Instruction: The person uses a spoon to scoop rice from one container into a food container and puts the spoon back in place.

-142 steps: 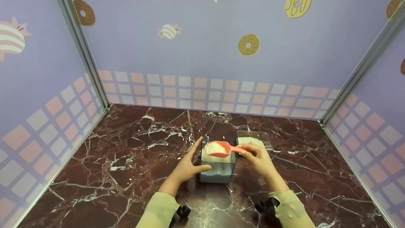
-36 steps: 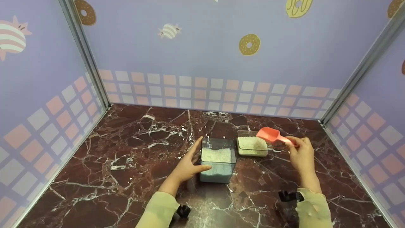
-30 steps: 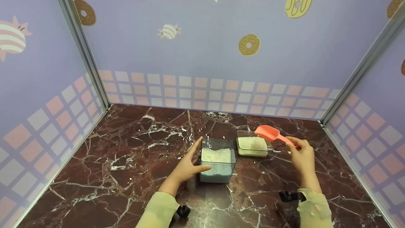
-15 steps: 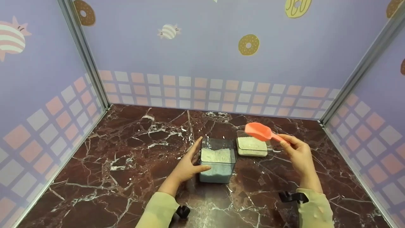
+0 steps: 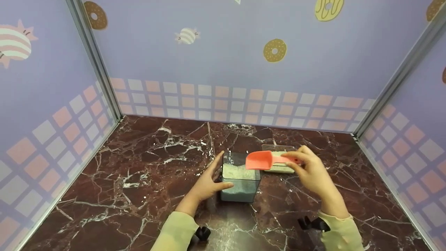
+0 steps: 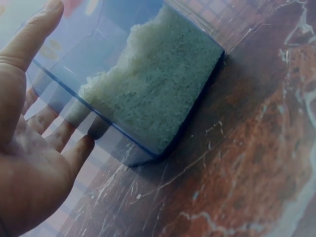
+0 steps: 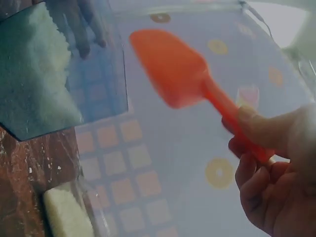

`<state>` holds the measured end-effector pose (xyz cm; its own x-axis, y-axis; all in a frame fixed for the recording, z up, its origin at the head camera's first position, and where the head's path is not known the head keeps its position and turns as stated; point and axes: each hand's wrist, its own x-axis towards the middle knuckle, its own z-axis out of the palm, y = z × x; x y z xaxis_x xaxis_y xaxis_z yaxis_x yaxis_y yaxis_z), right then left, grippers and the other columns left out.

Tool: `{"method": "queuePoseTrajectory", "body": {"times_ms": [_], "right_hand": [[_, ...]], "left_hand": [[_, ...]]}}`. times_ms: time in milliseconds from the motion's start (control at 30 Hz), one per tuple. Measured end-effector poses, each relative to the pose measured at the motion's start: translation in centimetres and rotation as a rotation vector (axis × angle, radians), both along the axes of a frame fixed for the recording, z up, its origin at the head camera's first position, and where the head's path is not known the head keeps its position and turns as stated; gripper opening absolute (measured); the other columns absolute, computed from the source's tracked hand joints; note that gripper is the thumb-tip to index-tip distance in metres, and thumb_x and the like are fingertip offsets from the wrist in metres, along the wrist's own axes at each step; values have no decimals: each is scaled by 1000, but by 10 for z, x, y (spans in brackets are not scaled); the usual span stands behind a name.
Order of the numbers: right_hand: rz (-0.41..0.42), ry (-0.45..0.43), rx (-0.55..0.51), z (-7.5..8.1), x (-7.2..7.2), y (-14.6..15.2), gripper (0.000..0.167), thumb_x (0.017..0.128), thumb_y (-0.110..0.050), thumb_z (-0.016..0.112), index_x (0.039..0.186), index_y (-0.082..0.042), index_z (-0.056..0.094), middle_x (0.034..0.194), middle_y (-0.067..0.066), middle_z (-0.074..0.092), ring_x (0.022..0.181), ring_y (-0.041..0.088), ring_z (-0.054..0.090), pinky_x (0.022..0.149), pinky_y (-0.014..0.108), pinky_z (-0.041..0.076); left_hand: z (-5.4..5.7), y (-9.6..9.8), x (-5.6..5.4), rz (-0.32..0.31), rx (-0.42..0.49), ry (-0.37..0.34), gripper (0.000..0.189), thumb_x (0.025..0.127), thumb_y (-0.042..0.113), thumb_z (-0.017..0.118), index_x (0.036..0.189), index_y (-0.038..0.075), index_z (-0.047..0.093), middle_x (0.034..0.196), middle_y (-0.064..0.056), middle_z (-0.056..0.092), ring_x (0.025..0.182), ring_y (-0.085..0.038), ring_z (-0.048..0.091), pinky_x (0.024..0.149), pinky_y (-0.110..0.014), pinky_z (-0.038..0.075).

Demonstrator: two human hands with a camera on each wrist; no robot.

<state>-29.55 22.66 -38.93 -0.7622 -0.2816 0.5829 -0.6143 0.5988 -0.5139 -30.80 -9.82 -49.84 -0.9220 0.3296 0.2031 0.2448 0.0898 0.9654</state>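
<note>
A clear bluish square container (image 5: pixel 240 196) of white rice (image 5: pixel 237 172) stands upright on the table. My left hand (image 5: pixel 205 183) spans its near left corner, thumb along the front wall and extended fingers along the left side. The left wrist view shows the rice (image 6: pixel 163 84) piled unevenly behind the clear wall. In my right hand (image 5: pixel 310 172), thumb and fingers pinch the handle of an orange-red scoop (image 5: pixel 259 160). Its bowl overlaps the container's right rim in the head view and looks empty. The right wrist view shows the scoop (image 7: pixel 170 69) raised beside the container.
Behind and right of the square container sits a smaller, low clear box (image 5: pixel 270 148) of rice, partly hidden by scoop and hand. Stray grains dot the dark red marbled table (image 5: pixel 139 209). Patterned panels (image 5: pixel 230 62) close off the back and both sides.
Earlier the scoop held heaped rice over the square container; then it was empty above the low box. Now my right hand has carried it left to the container's rim. My left hand stays put.
</note>
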Motion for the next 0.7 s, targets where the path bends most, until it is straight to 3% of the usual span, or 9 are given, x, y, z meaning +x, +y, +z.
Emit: {"method": "queuePoseTrajectory", "body": {"times_ms": [167,300,433,567,700], "right_hand": [[19,144,308,22,7,-36,20,81,2,80,100,-2,79,84,3,49,83,16,50,73,33,52],[-30,132,548,39,13,-70,19,79,9,76,95,-2,77,89,8,51,89,26,51,71,37,58],[-113,120,744,45,16,-96,23,73,15,71,91,1,75,99,14,56,96,31,53,65,39,63],[-124,185,843,40,14,-108,12,75,13,71,83,5,72,97,20,56,91,34,53,66,38,64],[-88,186,822,30,8,-106,11,73,13,72,79,5,71,91,19,55,86,35,52,72,41,60]], "left_hand": [[0,0,1,1,-10,-7,110,86,25,85,168,26,12,175,-8,6,160,-38,14,131,-54,23],[0,-1,1,-4,-7,-9,111,85,27,86,168,26,11,175,-9,7,161,-38,13,130,-55,23],[1,-1,0,-11,3,-3,113,84,28,87,168,25,11,175,-10,6,160,-38,14,130,-53,23],[1,0,0,-16,10,-1,113,84,28,87,168,25,12,175,-10,6,160,-37,14,131,-52,23],[2,0,0,-7,7,-1,112,84,25,87,168,25,13,175,-9,7,160,-37,15,131,-51,24]]}}
